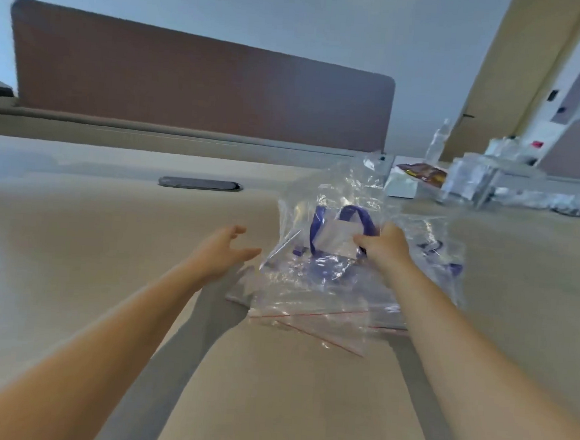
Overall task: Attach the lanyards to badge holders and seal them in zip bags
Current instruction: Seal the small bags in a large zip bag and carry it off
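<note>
My right grip [381, 245] pinches a badge holder [337, 242] with its blue lanyard [359, 219], thumb and fingers curled onto the card's right edge. The lanyard loops up just above and to the left of that grip, then runs down the card's left side. All of this sits against a crumpled clear zip bag [323, 266] that rises from the table [108, 241] straight ahead of my right grip and spreads out below it; I cannot tell whether the badge is already inside the plastic or only held in front of it. The bag's red seal line lies nearer to me than the grip, low on the pile, where more flat clear bags overlap.

My left grip [226, 251] hangs spread and empty, fingers straight and pointing toward the bag's left edge, close to it but not touching.

Just right of my right grip lies another clear bag [437, 254] with blue lanyard showing through it. Farther out beyond the right grip stand a clear plastic bottle [436, 144], a white box [402, 186] and some clear plastic containers [469, 181]. Beyond the left grip a dark oval cable slot [200, 183] sits in the table, with a brown divider panel [201, 90] behind it.
</note>
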